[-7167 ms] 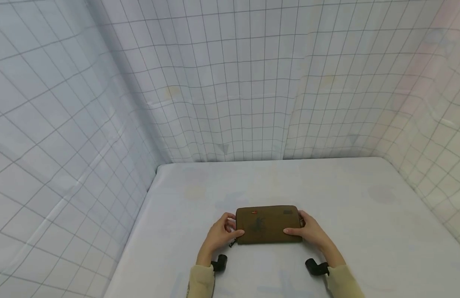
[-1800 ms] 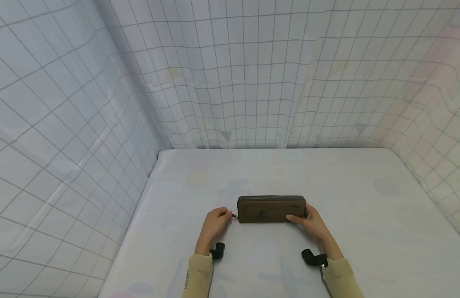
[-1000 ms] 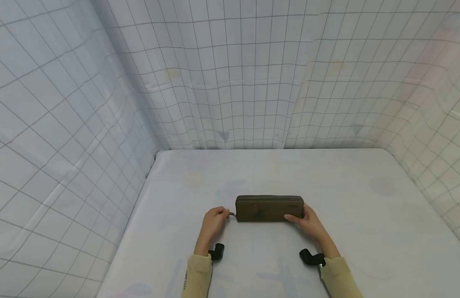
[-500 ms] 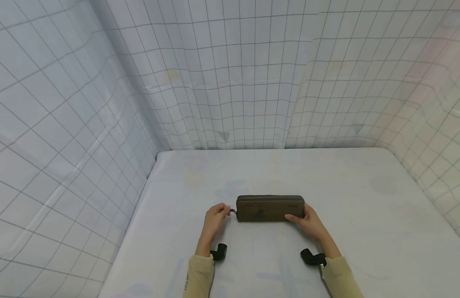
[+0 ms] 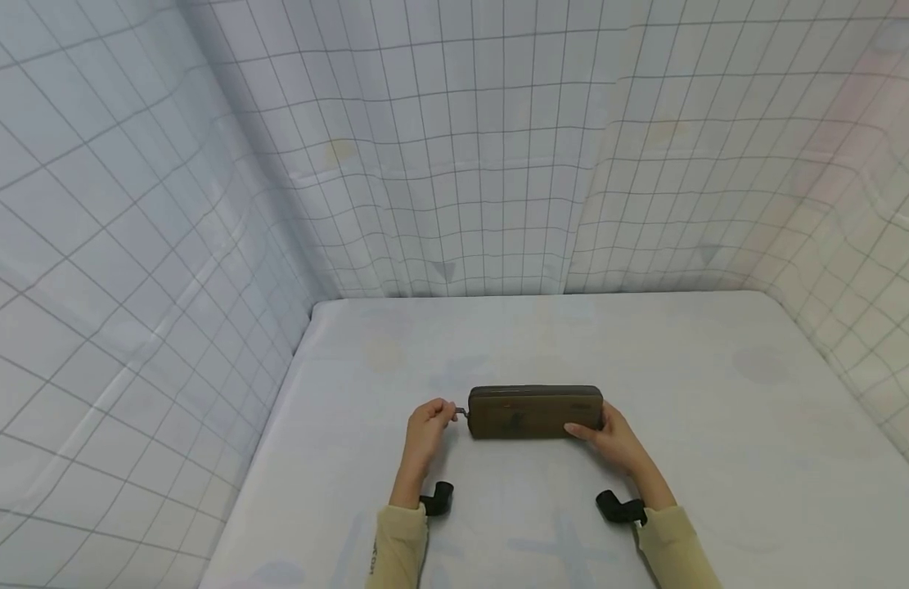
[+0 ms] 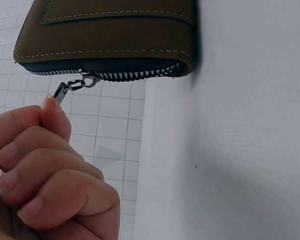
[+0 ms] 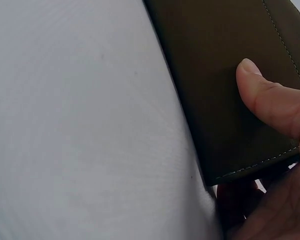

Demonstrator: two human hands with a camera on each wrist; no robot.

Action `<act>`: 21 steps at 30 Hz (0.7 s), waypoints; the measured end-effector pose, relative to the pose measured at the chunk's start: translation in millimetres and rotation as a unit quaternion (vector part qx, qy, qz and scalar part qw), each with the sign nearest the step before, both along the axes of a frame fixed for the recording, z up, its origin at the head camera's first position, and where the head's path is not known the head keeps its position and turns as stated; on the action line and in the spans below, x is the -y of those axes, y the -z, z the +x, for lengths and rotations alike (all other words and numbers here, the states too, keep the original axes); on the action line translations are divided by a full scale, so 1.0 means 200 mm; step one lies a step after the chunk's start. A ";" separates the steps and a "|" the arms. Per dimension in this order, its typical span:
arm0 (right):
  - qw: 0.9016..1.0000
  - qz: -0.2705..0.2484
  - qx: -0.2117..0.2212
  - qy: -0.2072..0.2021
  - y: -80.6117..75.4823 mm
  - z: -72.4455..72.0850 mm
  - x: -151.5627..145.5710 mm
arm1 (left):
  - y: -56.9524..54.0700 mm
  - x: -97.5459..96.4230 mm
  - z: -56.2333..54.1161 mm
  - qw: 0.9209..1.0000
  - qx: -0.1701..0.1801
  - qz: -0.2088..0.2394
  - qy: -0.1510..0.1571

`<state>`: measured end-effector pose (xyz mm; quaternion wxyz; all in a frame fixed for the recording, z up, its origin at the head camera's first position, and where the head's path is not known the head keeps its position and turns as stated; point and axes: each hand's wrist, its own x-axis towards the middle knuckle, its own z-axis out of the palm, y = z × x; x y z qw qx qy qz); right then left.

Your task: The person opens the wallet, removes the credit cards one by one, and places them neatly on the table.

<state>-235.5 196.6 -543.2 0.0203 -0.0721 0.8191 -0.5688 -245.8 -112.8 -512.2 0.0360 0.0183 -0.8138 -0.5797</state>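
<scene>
A brown zip-around wallet (image 5: 535, 415) stands on its long edge on the white table, its zipped edge upward. My left hand (image 5: 427, 429) pinches the metal zipper pull (image 6: 60, 91) between thumb and forefinger, beside the wallet's left end. In the left wrist view a short chain joins the pull to the slider (image 6: 90, 79), partway along that end, with dark zipper teeth (image 6: 135, 75) on both sides. My right hand (image 5: 614, 442) holds the right end, thumb on the front face; its other fingers are partly hidden behind the wallet.
The white table (image 5: 690, 368) reaches back to a hanging white sheet with a grid pattern (image 5: 454, 164), which also closes off the left and right sides. A black wrist camera (image 5: 441, 497) is worn on each wrist.
Earlier both hands held the wallet with its face tilted up; now it stands upright and my left hand pinches the zipper pull. Over the last second that hand rose slightly along the end.
</scene>
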 end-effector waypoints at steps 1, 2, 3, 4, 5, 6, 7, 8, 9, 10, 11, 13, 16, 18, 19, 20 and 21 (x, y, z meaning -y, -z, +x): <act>1.000 0.003 -0.001 -0.001 -0.02 0.01 0.01 | 0.00 0.00 0.00 1.000 -0.001 0.003 -0.001; 1.000 0.004 -0.003 -0.002 -0.05 0.02 0.02 | 0.00 0.00 0.00 1.000 -0.001 0.007 -0.002; 1.000 0.006 -0.004 -0.004 -0.09 0.04 0.03 | 0.00 0.00 0.00 1.000 -0.001 0.010 -0.003; 1.000 0.007 -0.004 -0.004 -0.11 0.05 0.04 | -0.01 0.00 0.00 1.000 -0.001 0.013 -0.004; 1.000 0.011 -0.007 -0.005 -0.13 0.06 0.04 | -0.01 0.00 0.00 1.000 -0.001 0.016 -0.004; 1.000 0.007 -0.007 -0.005 -0.13 0.06 0.05 | -0.01 -0.01 0.00 1.000 -0.001 0.018 -0.004; 1.000 0.009 -0.009 -0.006 -0.12 0.05 0.04 | -0.01 -0.01 0.00 1.000 -0.002 0.024 -0.004; 1.000 0.007 -0.009 -0.005 -0.10 0.04 0.04 | -0.01 -0.01 0.00 0.999 -0.003 0.031 -0.004; 1.000 0.006 -0.008 -0.004 -0.07 0.03 0.03 | -0.02 -0.01 0.00 0.999 -0.003 0.040 -0.004; 1.000 0.004 -0.006 -0.003 -0.04 0.02 0.02 | -0.02 -0.01 0.01 0.999 -0.002 0.051 -0.003; 1.000 0.002 -0.005 -0.002 -0.02 0.01 0.01 | -0.03 -0.01 0.01 0.998 -0.003 0.061 -0.001; 1.000 0.000 -0.003 0.001 0.01 -0.01 0.00 | -0.04 -0.02 0.01 0.996 -0.004 0.089 0.000; 1.000 -0.003 -0.001 0.003 0.02 -0.01 0.00 | -0.06 -0.03 0.01 0.993 -0.012 0.118 -0.003; 1.000 -0.002 -0.002 0.003 0.02 -0.01 0.00 | -0.08 -0.04 0.01 0.992 -0.024 0.127 -0.003; 1.000 -0.001 -0.001 0.004 0.02 -0.01 0.00 | -0.09 -0.05 0.01 0.991 -0.029 0.128 -0.002; 1.000 0.001 0.001 0.005 0.02 -0.01 0.00 | -0.10 -0.06 0.01 0.992 -0.033 0.125 -0.003; 1.000 0.002 0.003 0.005 0.02 -0.01 0.00 | -0.11 -0.07 0.01 0.992 -0.036 0.122 -0.002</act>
